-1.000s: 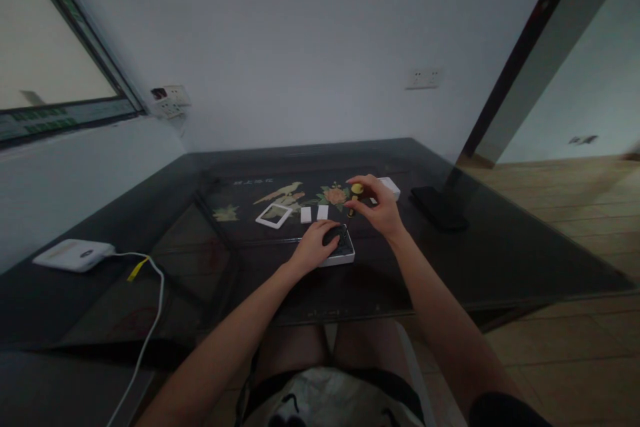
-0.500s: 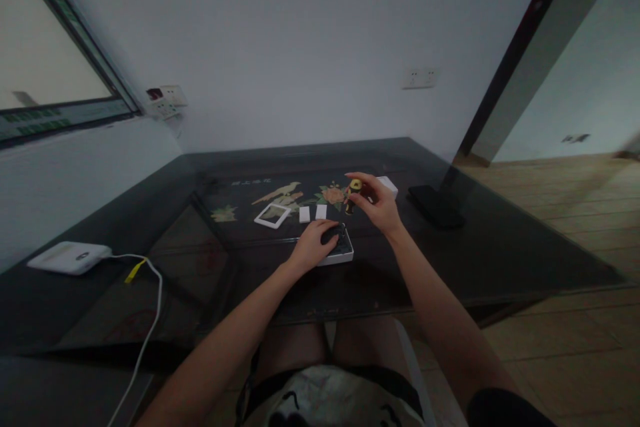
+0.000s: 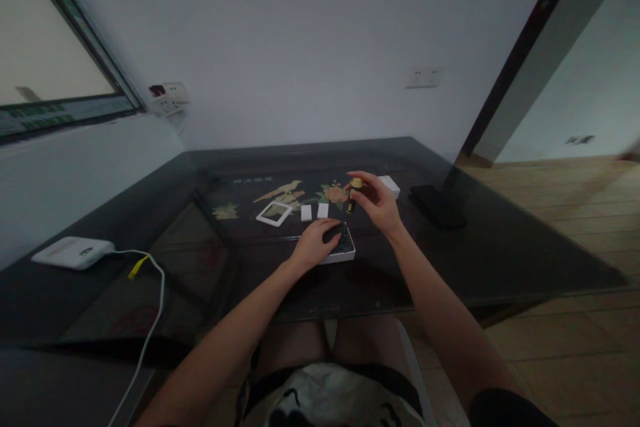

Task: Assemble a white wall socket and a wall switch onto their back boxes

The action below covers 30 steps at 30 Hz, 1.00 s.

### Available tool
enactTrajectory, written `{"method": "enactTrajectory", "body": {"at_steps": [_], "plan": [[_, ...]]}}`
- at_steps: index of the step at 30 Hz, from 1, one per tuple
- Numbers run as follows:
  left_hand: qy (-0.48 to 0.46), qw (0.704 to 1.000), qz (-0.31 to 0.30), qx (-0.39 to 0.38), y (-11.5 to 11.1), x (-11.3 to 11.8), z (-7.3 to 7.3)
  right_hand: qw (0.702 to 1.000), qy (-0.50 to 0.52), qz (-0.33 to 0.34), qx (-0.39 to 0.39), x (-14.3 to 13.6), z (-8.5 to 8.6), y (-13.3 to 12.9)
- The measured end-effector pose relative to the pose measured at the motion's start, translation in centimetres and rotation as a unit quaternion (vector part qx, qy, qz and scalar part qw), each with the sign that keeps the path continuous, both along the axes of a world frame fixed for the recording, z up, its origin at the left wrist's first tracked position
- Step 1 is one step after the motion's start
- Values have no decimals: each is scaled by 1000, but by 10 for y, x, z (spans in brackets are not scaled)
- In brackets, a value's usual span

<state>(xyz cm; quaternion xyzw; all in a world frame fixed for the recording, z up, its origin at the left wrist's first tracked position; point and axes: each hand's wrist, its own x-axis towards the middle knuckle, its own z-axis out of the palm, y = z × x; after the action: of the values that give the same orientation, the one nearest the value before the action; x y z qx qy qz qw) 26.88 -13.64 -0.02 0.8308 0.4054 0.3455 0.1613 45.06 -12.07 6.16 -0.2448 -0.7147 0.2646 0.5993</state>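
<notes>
My right hand (image 3: 377, 200) pinches a small black cylinder with a gold-coloured top (image 3: 355, 195), raised over the table and nearly upright; its exact kind I cannot make out. To the left, my left hand (image 3: 316, 239) is curled round the side of a shallow white box (image 3: 343, 256) with a dark insert, its thumb lying over the insert. Part of the box is covered by that hand. Just behind it lie two small white pieces (image 3: 306, 213) and a white square frame (image 3: 274, 213) with a dark middle.
The dark table (image 3: 430, 267) has a printed bird and flowers. Behind my right hand is another white box (image 3: 389, 187); further right lies a black flat case (image 3: 437, 205). At the left, a white device (image 3: 74, 253) trails a white cable (image 3: 161, 287) with a yellow tag.
The cylinder has turned in my right hand: its gold top faced me more before, and now its side shows upright. My left hand keeps its place on the box. The view shifted slightly.
</notes>
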Motion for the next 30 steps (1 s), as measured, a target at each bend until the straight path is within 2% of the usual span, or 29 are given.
{"method": "enactTrajectory", "body": {"at_steps": [3,5,7,12,15,17,21,23,25,28,30], "plan": [[0,1000,1,7,0,0,0,993,3,-108,47,0,-4,1],[-2,1000,2,8,0,0,0,988,-15,-140,63,0,-6,1],[-4,1000,4,5,0,0,0,991,-34,-118,55,-1,-5,-1],[-7,1000,2,2,0,0,0,1000,-20,20,-3,-2,1,-4],[-6,1000,1,3,0,0,0,999,-10,44,-13,-2,2,-2],[-6,1000,0,2,0,0,0,1000,-4,18,-11,-3,0,0],[-4,1000,2,1,1,1,-1,993,-1,-116,25,-4,-5,2],[-3,1000,2,2,1,1,-1,989,-11,-143,34,-4,-5,1],[-2,1000,2,3,1,1,-1,994,-12,-108,23,-3,-3,0],[2,1000,2,3,0,1,1,1000,0,2,-10,-2,1,-2],[2,1000,1,2,0,1,1,999,6,41,-24,-1,2,-2]]}}
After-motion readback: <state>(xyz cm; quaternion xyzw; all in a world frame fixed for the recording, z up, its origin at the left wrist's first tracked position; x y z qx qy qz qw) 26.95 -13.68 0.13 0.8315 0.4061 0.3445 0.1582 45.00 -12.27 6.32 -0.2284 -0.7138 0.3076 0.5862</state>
